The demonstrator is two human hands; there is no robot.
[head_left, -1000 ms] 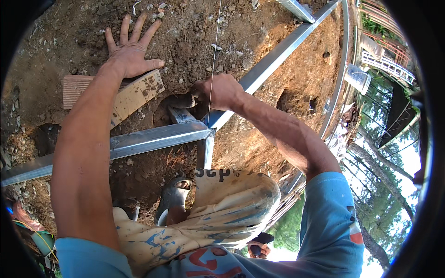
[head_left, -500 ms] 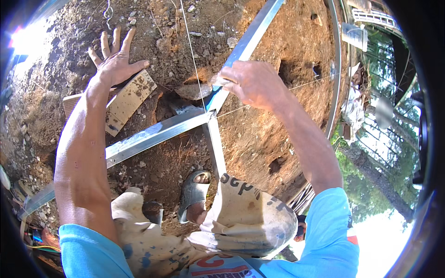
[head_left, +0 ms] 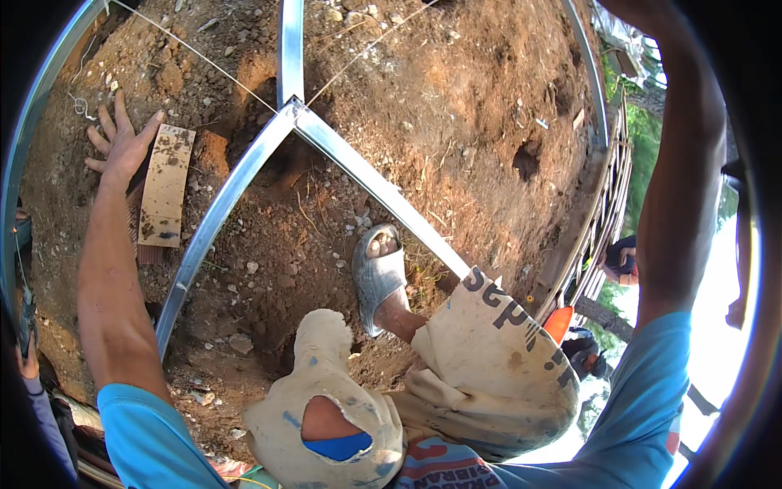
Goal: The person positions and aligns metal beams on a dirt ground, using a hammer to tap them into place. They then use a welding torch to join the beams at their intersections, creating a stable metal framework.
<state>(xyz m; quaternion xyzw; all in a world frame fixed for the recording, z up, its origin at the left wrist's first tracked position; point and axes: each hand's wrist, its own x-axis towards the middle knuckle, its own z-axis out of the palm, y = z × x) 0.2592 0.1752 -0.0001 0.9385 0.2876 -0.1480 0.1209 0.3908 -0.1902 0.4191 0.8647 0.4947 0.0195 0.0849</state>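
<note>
Resting on soil (head_left: 481, 179) beside board (head_left: 167, 187), left hand (head_left: 125, 147), grip wide, right hand (head_left: 642, 11) raised (grip unclear), foot (head_left: 383, 244) in sandal (head_left: 378, 281)

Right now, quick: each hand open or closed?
Left hand: open, fingers spread over brown soil, beside the tan, mud-spotted rectangular block.
Right hand: cut off at top edge, cannot tell.

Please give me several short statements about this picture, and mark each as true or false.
1. The bare left hand has its fingers spread. True.
2. The pale rectangular board with dark spots lies across the silver metal bars. False: it lies beside them, apart.
3. Three of the bars meet at one joint. True.
4. The rubber slide sandal is bright red. False: it is grey.
5. The pale, stained cloth trousers have a hole. True.
</note>
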